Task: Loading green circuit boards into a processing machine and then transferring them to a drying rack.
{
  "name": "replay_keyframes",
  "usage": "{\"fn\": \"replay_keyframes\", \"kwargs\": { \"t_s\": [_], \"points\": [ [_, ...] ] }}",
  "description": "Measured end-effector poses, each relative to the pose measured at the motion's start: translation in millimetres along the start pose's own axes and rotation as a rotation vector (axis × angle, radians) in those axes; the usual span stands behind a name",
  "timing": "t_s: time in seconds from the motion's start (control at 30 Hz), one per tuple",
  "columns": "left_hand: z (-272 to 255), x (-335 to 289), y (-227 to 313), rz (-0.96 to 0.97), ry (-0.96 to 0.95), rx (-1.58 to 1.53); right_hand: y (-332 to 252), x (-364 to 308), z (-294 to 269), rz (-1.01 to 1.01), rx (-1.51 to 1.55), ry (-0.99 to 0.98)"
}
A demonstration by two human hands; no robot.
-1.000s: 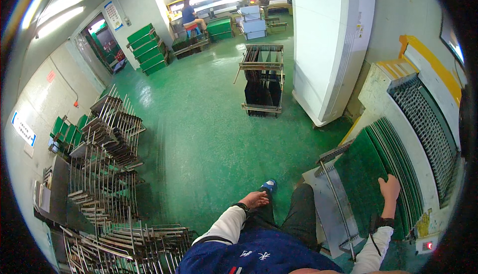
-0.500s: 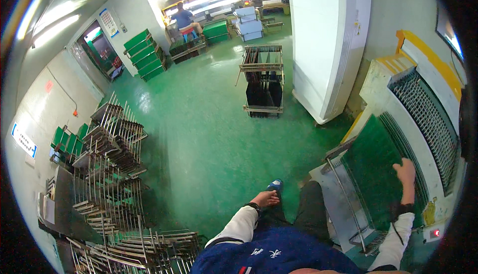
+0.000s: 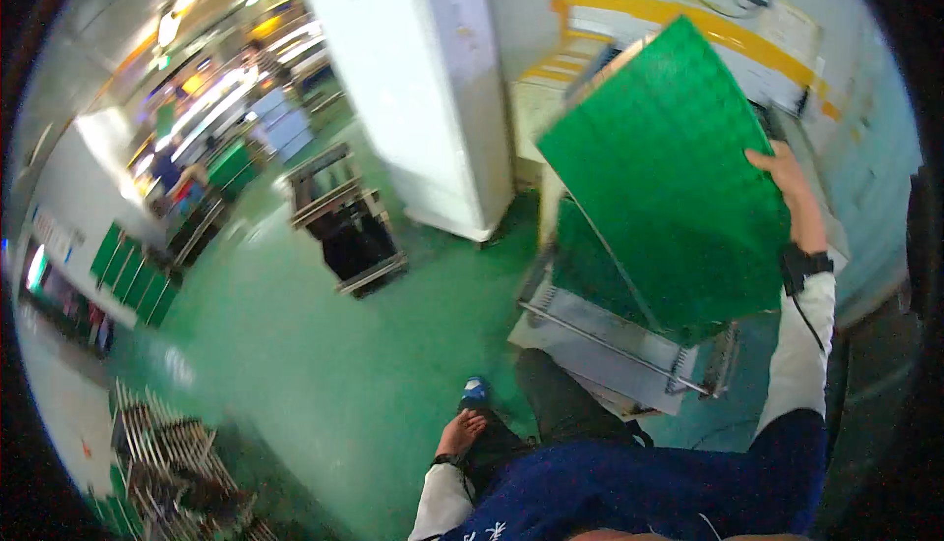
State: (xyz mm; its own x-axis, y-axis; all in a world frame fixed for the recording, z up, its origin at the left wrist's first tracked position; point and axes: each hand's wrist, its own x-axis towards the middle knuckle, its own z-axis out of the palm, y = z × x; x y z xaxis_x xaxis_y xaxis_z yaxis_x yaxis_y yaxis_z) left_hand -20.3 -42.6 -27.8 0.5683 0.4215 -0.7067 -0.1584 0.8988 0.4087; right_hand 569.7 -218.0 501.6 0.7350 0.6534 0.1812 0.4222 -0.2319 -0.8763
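A large green circuit board panel point(image 3: 669, 167) is raised and tilted in front of me, with a faint grid over its face. My right hand point(image 3: 784, 179) grips its right edge, thumb showing on the near face. Below it stands a slotted metal rack point(image 3: 615, 339), in which another dark green panel point(image 3: 587, 261) sits, partly covered by the raised one. The raised panel's lower corner overlaps the rack's slotted bar; whether they touch I cannot tell. My left hand point(image 3: 461, 433) hangs empty beside my leg, its fingers loosely stretched.
A white machine with yellow trim point(image 3: 629, 5) stands behind the panel. To its left rises a tall white cabinet point(image 3: 413, 89). A rack with dark panels point(image 3: 349, 231) is on the green floor, metal racks point(image 3: 172, 452) at lower left. People sit far off at lit benches.
My right hand has lifted the green circuit board panel up from the rack, tilting its face toward me. The view has swung right. My left hand still hangs by my leg.
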Motion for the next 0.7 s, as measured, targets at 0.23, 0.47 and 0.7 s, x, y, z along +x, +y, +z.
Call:
{"fn": "replay_keyframes", "kwargs": {
  "t_s": [0.23,0.47,0.7],
  "points": [
    [8.3,8.0,3.6,-0.024,-0.022,0.001,47.9,7.5,-41.4,0.073,1.030,0.219],
    [-17.9,24.6,5.9,-0.071,0.007,-0.002,85.0,31.3,8.5,0.027,1.111,0.118],
    [-18.4,30.6,5.0,-0.058,-0.006,0.008,175.5,71.4,41.4,0.246,1.276,0.229]
  ]
}}
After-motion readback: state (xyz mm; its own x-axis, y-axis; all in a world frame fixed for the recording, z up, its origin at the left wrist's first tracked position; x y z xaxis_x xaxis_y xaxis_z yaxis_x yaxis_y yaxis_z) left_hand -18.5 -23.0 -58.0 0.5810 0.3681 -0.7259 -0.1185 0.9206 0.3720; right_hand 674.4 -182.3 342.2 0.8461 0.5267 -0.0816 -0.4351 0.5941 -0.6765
